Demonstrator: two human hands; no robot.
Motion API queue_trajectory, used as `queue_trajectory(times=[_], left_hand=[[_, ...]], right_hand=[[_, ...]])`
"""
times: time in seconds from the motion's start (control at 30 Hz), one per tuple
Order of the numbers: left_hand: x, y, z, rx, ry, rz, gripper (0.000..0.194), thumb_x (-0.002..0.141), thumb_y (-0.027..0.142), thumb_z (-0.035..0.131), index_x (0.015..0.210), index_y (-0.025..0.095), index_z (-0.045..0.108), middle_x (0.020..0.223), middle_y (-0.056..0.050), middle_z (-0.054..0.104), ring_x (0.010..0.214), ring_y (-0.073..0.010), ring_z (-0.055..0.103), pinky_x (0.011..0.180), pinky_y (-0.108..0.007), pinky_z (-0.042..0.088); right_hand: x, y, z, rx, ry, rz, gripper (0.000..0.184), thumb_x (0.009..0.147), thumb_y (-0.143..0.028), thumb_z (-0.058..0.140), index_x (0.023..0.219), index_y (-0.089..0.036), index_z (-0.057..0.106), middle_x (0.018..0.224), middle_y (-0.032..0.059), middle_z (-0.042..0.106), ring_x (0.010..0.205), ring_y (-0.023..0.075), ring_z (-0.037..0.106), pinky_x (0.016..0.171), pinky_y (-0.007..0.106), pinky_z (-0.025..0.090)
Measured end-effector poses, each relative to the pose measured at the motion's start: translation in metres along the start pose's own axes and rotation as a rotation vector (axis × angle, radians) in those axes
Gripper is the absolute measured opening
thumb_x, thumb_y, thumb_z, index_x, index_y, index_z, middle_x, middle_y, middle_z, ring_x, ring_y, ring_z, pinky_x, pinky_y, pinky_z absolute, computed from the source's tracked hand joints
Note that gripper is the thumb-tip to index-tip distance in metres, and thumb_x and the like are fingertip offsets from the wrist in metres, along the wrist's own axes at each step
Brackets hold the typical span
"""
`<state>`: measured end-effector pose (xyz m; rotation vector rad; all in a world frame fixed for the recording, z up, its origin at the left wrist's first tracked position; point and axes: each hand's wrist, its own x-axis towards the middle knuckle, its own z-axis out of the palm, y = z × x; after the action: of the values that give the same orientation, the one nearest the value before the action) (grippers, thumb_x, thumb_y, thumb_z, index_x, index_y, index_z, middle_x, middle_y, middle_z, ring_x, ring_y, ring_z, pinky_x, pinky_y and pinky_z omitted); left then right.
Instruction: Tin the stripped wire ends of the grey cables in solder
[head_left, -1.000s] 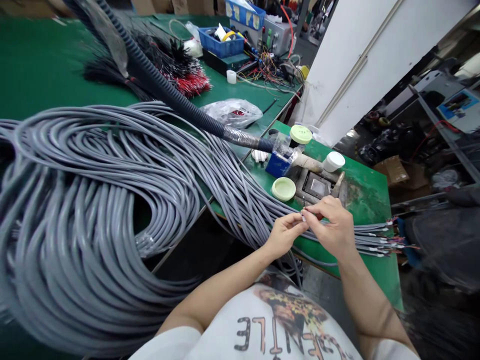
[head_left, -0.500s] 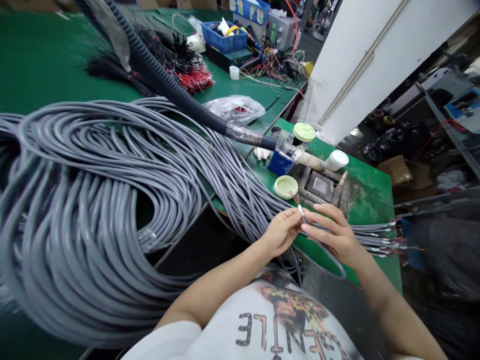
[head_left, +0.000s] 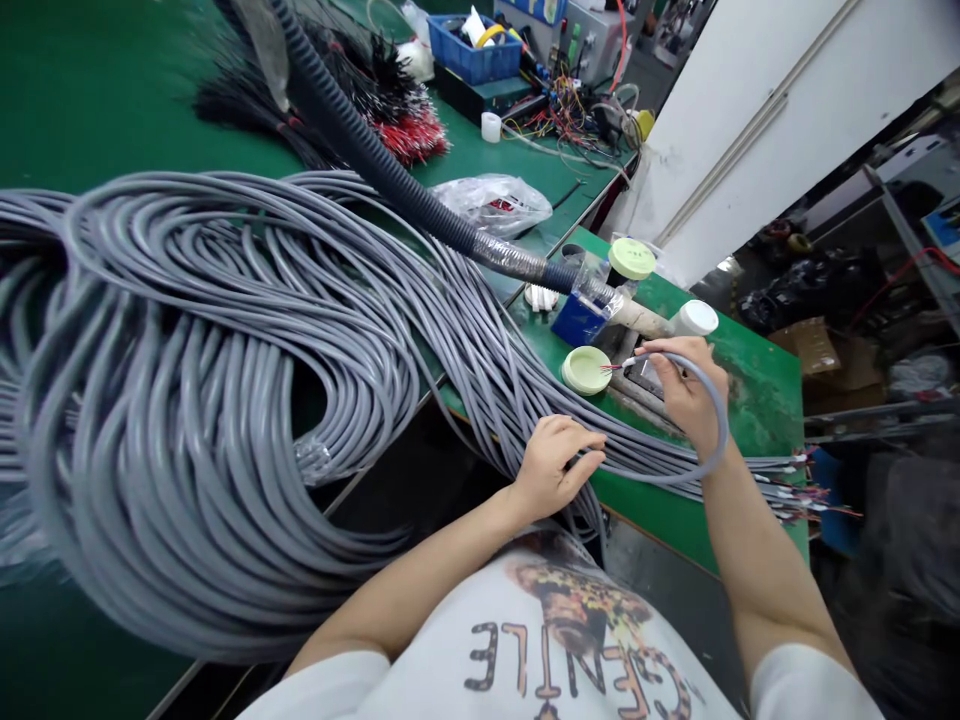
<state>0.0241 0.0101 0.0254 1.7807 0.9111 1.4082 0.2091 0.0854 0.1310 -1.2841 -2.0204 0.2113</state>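
Change: the hands have parted, the right one carrying a cable end away from the left.

Right hand (head_left: 684, 388): fingers and thumb pinch a grey cable (head_left: 724, 425), which curves in a loop past the wrist.

Cable end: its stripped end (head_left: 619, 364), showing fine coloured wires, points to 9 o'clock from the right hand, over a metal fixture (head_left: 637, 400).

Left hand (head_left: 556, 465): lies open on the grey cable bundle (head_left: 487, 400), at 8 o'clock from the right hand, gripping nothing.
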Motion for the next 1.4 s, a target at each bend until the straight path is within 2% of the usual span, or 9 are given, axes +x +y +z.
queue_trajectory(times=[0.2,0.6,0.9,1.0,1.17,1.3,1.4], left_hand=[[-0.003,-0.007,0.004,0.119,-0.048,0.1,0.018,0.088,0.027,0.057,0.102,0.02,0.066,0.086,-0.003,0.074,0.086,-0.017,0.064,0.098,-0.039,0.039],[-0.006,-0.012,0.006,0.151,-0.052,0.132,0.018,0.087,0.025,0.057,0.102,0.021,0.066,0.086,-0.003,0.074,0.086,-0.0163,0.064,0.1,-0.039,0.037],[-0.005,-0.011,0.006,0.161,-0.05,0.146,0.017,0.087,0.024,0.057,0.101,0.022,0.066,0.086,-0.002,0.074,0.085,-0.0156,0.064,0.101,-0.038,0.036],[-0.004,-0.01,0.005,0.169,-0.055,0.147,0.016,0.087,0.024,0.056,0.1,0.022,0.066,0.086,-0.002,0.074,0.085,-0.0156,0.064,0.101,-0.038,0.036],[-0.005,-0.01,0.004,0.171,-0.05,0.154,0.015,0.087,0.022,0.057,0.1,0.021,0.066,0.085,-0.001,0.074,0.084,-0.0154,0.064,0.101,-0.038,0.036],[-0.006,-0.012,0.004,0.17,-0.066,0.147,0.017,0.086,0.021,0.057,0.101,0.022,0.065,0.086,-0.001,0.074,0.085,-0.0156,0.064,0.102,-0.039,0.036],[-0.007,-0.012,0.004,0.168,-0.058,0.156,0.017,0.085,0.019,0.059,0.101,0.022,0.065,0.085,-0.001,0.073,0.085,-0.0153,0.063,0.102,-0.039,0.036]], right_hand=[[0.016,0.005,0.016,-0.042,-0.05,-0.009,0.017,0.091,-0.031,0.053,0.101,-0.029,0.068,0.094,0.0018,0.072,0.097,0.0236,0.062,0.093,0.046,0.046],[0.026,0.017,0.036,-0.087,-0.11,-0.023,0.019,0.091,-0.034,0.055,0.096,-0.023,0.069,0.095,0.0037,0.072,0.095,0.0226,0.061,0.091,0.041,0.043],[0.025,0.026,0.045,-0.121,-0.113,-0.007,0.019,0.091,-0.035,0.054,0.095,-0.025,0.069,0.095,0.0031,0.072,0.095,0.0228,0.061,0.091,0.042,0.043],[0.025,0.019,0.037,-0.11,-0.093,-0.007,0.018,0.091,-0.033,0.054,0.094,-0.025,0.069,0.094,0.0027,0.072,0.094,0.0227,0.061,0.09,0.041,0.044],[0.018,0.013,0.001,-0.177,0.0,0.023,0.019,0.091,-0.033,0.053,0.098,-0.025,0.069,0.096,0.0038,0.072,0.097,0.0237,0.062,0.093,0.043,0.043],[0.004,0.037,-0.025,-0.328,0.112,0.104,0.019,0.091,-0.033,0.054,0.096,-0.024,0.069,0.092,0.005,0.072,0.096,0.0245,0.061,0.091,0.043,0.043],[-0.004,0.064,-0.034,-0.411,0.136,0.137,0.019,0.09,-0.032,0.052,0.094,-0.023,0.069,0.091,0.0054,0.072,0.094,0.0244,0.06,0.088,0.041,0.044]])
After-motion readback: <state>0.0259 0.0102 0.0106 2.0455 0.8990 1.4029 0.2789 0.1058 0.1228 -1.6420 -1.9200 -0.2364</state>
